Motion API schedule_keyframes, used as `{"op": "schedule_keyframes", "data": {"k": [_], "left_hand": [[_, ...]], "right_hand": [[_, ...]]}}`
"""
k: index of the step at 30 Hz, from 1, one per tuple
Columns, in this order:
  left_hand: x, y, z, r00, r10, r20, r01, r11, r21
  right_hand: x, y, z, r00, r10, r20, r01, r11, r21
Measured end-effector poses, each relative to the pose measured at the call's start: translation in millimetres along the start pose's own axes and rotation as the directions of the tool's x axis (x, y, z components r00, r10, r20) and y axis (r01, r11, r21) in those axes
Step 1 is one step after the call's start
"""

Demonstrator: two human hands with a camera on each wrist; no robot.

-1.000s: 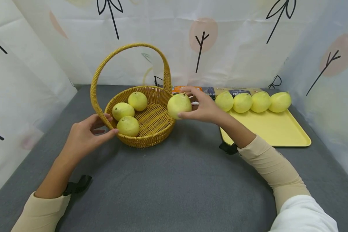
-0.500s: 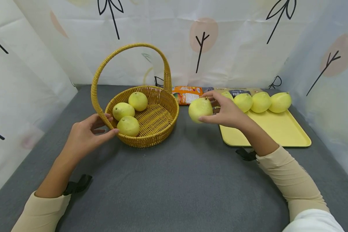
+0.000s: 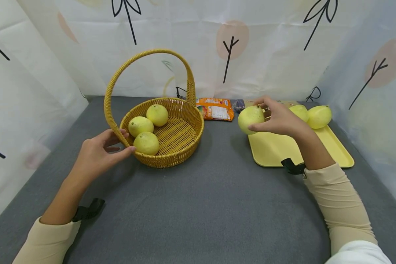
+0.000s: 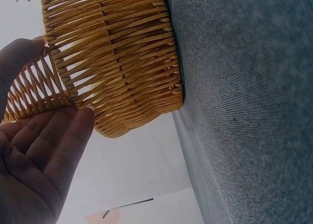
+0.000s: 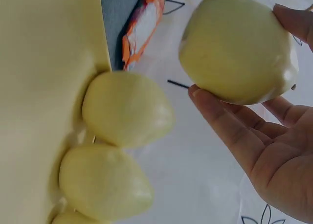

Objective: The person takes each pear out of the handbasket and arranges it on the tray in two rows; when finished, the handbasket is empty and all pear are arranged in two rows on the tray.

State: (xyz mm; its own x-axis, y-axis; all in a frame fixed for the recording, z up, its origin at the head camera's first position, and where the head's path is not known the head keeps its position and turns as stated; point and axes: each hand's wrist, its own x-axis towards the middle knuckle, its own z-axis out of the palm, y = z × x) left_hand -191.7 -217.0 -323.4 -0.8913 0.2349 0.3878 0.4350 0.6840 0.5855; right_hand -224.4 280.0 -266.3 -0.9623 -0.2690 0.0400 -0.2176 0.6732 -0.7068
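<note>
In the head view my left hand (image 3: 100,152) grips the yellow wicker basket (image 3: 171,160) at its left rim, by the foot of the tall handle. The left wrist view has the thumb and fingers on either side of the woven rim (image 4: 61,79). Three pale yellow-green, pear-shaped fruits (image 3: 146,143) lie in the basket's left half. My right hand (image 3: 278,118) holds another such fruit (image 3: 250,119) by its sides, raised over the back left corner of the yellow tray (image 3: 274,150). In the right wrist view it hangs apart from the fruits on the tray (image 5: 124,109).
Matching fruits (image 3: 319,116) stand in a row along the tray's back edge, some hidden behind my right hand. An orange packet (image 3: 217,109) lies between basket and tray, by a dark one (image 3: 238,105). A patterned white curtain (image 3: 267,55) closes off the back.
My right hand has carried the fruit rightward from beside the basket's right rim to the tray's back left corner. The left hand and the basket have stayed put.
</note>
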Motion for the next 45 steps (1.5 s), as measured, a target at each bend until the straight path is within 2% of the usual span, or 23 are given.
{"op": "schedule_keyframes", "data": {"k": [5,13,20,29,35,41,45], "left_hand": [[-0.4,0.6,-0.7,1.000,-0.005,-0.001,0.005,1.000,0.004],[-1.0,-0.2,-0.1,1.000,-0.004,0.000,0.004,1.000,0.001],[-1.1,0.1,0.4,1.000,-0.005,-0.004,0.005,1.000,0.005],[-0.2,1.6,-0.7,1.000,-0.007,-0.002,0.007,1.000,-0.004],[-0.2,1.8,-0.8,1.000,-0.008,-0.002,0.008,1.000,0.002],[-0.4,1.4,-0.5,1.000,-0.012,0.005,0.012,1.000,0.002],[-0.3,1.7,-0.3,1.000,-0.012,0.008,0.012,1.000,0.007]], "right_hand": [[0.0,9,-12,0.998,0.054,0.020,-0.052,0.993,-0.104],[2.7,25,-20,0.994,0.080,0.073,-0.061,0.971,-0.233],[7.2,34,-16,0.987,0.095,0.133,-0.059,0.967,-0.249],[7.9,34,-10,0.983,0.095,0.157,-0.053,0.966,-0.252],[8.7,32,-8,0.974,0.105,0.199,-0.049,0.962,-0.267],[9.4,32,-6,0.975,0.107,0.193,-0.048,0.957,-0.288],[9.3,32,-5,0.977,0.084,0.197,-0.021,0.952,-0.305]]}}
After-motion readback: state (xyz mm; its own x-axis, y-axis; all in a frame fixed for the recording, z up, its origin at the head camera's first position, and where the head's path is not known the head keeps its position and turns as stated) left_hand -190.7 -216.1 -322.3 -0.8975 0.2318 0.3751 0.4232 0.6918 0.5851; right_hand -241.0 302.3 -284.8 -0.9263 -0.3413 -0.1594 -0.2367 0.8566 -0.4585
